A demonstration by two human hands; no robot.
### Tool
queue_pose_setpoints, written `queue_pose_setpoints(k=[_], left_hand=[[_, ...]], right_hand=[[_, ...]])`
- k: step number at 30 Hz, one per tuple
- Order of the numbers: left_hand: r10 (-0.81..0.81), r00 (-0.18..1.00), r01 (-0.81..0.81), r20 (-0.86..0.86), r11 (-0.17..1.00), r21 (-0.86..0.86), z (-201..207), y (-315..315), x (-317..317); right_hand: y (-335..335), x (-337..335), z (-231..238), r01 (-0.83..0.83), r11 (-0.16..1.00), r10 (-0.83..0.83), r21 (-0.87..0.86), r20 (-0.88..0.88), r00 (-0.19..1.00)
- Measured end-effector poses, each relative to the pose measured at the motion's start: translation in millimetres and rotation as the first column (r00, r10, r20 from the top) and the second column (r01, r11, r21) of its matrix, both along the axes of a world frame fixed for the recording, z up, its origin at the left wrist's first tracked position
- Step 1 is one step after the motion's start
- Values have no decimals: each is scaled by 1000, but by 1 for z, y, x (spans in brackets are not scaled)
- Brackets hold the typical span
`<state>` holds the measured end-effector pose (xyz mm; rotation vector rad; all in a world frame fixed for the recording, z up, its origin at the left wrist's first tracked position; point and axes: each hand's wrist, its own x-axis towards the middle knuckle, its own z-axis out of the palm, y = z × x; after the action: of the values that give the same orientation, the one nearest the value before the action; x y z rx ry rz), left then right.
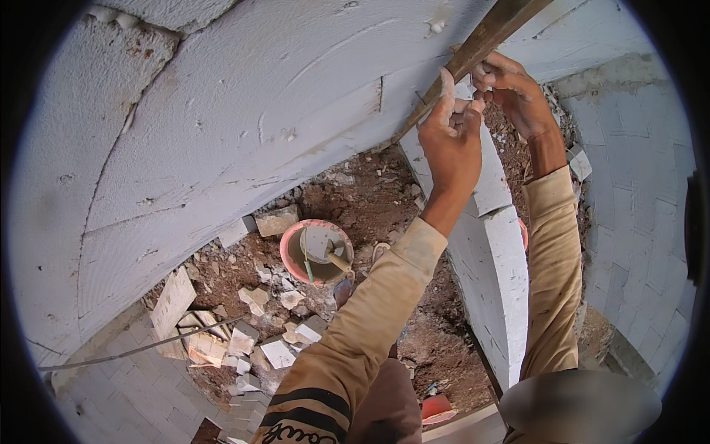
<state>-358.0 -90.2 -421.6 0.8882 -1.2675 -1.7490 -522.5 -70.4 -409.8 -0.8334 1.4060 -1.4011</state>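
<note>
The long brown beam (494, 35) is looking like wood, matt and weathered. The broad pale grey wall (222, 126) is showing a rough, matt face scored with cracks and ridges. The low white block wall (492, 259) is presenting smoother, chalky sides with chipped edges. The round pink-red bucket (285, 250) is appearing plastic, its rim dull. The long tan sleeves (384, 281) are looking like creased, matt cloth, and pale powder is dulling the left hand (452, 152). The reddish-brown soil (377, 192) is looking coarse and crumbly.
</note>
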Motion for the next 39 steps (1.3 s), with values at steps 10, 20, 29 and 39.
queue_pose_setpoints(k=[10,20,29,39], left_hand=[[35,999,-35,-6,998,-46,5,-2,1],[-21,1000,21,-6,993,112,3,13,14],[-107,992,127,-69,875,467,-7,72,59],[-253,963,258,-94,756,602,2,134,116]], right_hand=[[-16,-32,27,-314,933,325,178,-33,945],[-14,-7,18,-72,981,124,182,-294,948],[-20,-17,32,-224,939,289,260,-248,925],[3,-6,40,14,999,-8,51,-118,993]])
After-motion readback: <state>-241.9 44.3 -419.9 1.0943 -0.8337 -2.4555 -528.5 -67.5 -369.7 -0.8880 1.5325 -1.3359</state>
